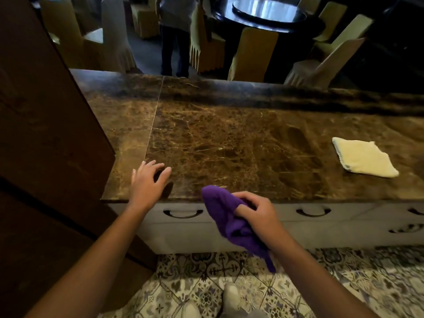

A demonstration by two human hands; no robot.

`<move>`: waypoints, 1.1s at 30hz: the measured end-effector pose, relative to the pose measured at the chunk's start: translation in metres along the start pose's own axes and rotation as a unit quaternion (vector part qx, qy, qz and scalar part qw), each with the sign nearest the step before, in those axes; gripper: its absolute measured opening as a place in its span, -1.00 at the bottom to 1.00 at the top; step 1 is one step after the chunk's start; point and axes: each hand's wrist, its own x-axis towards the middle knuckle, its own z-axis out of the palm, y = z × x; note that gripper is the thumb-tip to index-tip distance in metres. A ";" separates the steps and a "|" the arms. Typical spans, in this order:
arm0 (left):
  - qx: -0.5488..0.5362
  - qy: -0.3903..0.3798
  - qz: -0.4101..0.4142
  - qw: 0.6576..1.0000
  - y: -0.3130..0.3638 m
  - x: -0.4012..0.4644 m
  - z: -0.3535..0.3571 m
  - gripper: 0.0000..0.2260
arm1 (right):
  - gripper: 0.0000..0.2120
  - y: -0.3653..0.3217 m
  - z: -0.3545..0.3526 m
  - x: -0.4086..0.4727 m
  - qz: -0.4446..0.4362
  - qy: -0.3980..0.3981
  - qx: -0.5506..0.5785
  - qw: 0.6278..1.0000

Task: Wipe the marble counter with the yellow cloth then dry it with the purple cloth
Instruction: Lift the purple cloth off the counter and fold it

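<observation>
The brown marble counter (229,138) runs left to right in front of me. A folded yellow cloth (363,157) lies flat on it at the right. My right hand (259,212) grips a bunched purple cloth (229,223) just in front of the counter's near edge, and the cloth hangs down past the drawers. My left hand (146,182) rests on the counter's near left corner with its fingers spread and nothing in it.
A tall dark wooden panel (46,134) stands against the counter's left end. White drawers with dark handles (183,213) sit under the counter, above a patterned tile floor. Beyond the far edge are covered chairs (252,53), a dark round table (268,12) and a standing person (175,35).
</observation>
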 end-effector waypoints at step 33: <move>-0.228 -0.055 0.147 0.961 0.310 -0.181 0.152 -0.73 | -0.61 0.049 -0.222 -0.111 0.150 0.181 0.435 0.869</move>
